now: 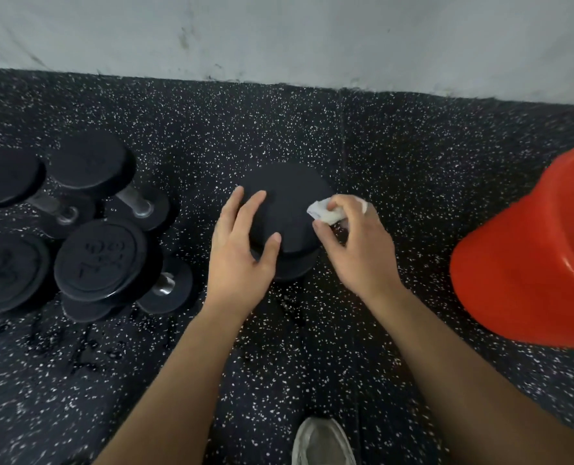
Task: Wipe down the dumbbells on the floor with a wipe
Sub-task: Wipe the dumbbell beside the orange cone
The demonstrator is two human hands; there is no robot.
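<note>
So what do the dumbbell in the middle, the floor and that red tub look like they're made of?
The dumbbell heads look rubber-coated: matte black, no glare. The handles in the pile look like bare metal: grey with bright highlights. The floor seems to be rubber gym matting: dark with white flecks and a seam. The red tub is probably plastic: glossy, uniformly coloured, smoothly moulded.

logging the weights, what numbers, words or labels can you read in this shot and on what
Nothing reads cleanly.
Dumbbell end plate in the pile on the left: raised digits, too blurred and tilted to read.
Plate beside it at the left edge: faint embossed marks, unreadable.
Upright dumbbell under the hands, wipe, red bucket, shoe: no text visible.
</note>
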